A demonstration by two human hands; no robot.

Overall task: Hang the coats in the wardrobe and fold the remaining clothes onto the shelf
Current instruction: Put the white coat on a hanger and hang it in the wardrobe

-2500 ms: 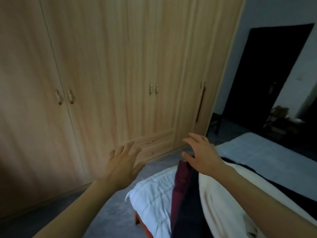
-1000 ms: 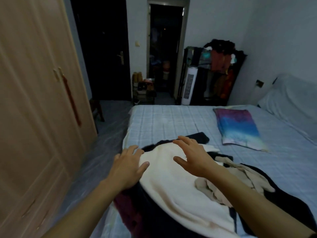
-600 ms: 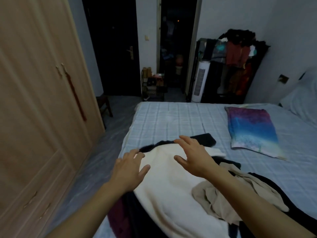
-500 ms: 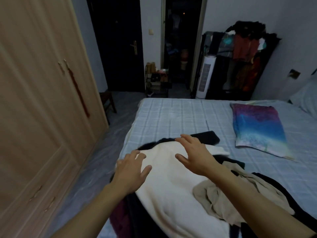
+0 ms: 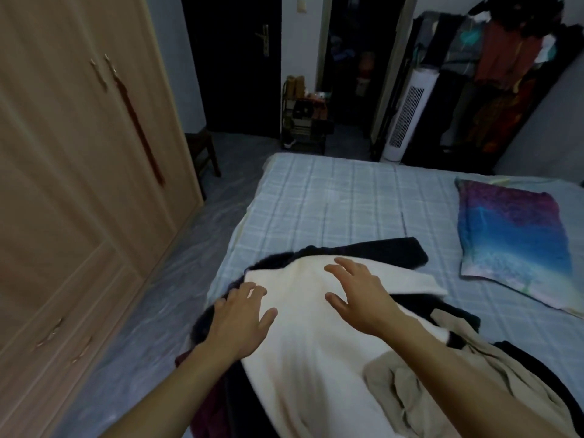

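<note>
Now the fingers [image 5: 252,289] of the left hand [image 5: 243,320] are splayed and grip nothing, their tips over the left edge of a cream-white soft fabric garment [image 5: 309,349], where it meets dark cloth beneath. The right hand [image 5: 360,298] is also spread wide and empty, its fingers [image 5: 344,268] above the garment's far end, further up the cloth than the left. Whether either palm presses the fabric or hovers just above it cannot be told.

The cream garment lies directly under and ahead of both hands. Its long axis runs away from the person in line with the forearms, and its far edge sits just beyond the right fingertips. The right hand looks nearer that far edge and the left nearer the side hem, so a lift would likely start from those two points.

A black coat-like garment [image 5: 385,251] shows past the cream garment's far end, a crumpled beige cloth garment [image 5: 407,387] lies on its right side, and a maroon piece [image 5: 211,409] shows at its near left. Left of the garment, across grey floor, the light wooden wardrobe [image 5: 79,184] has its doors closed.
</note>
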